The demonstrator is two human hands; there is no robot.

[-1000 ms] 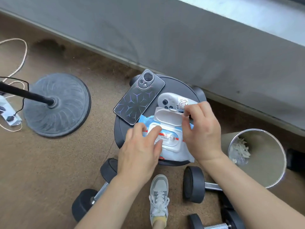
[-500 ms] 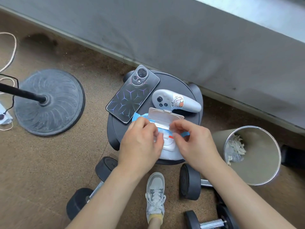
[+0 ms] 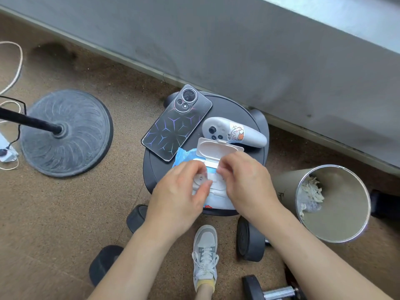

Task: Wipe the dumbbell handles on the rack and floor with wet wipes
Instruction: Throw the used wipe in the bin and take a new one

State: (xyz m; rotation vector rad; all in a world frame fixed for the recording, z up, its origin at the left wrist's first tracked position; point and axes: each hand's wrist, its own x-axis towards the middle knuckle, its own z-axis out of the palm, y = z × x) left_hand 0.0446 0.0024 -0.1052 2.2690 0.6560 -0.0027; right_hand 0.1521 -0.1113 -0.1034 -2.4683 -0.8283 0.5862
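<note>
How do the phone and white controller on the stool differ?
The phone is flat, dark, line-patterned; the controller is white, rounded, with a sticker. The phone overhangs the left edge of the stool; the controller sits toward its right. Both lie beyond the wipes pack.

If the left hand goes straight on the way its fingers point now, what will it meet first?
The left hand would likely meet the right hand first, just across the opening of the wet wipes pack beneath both; depth is unclear.
</note>
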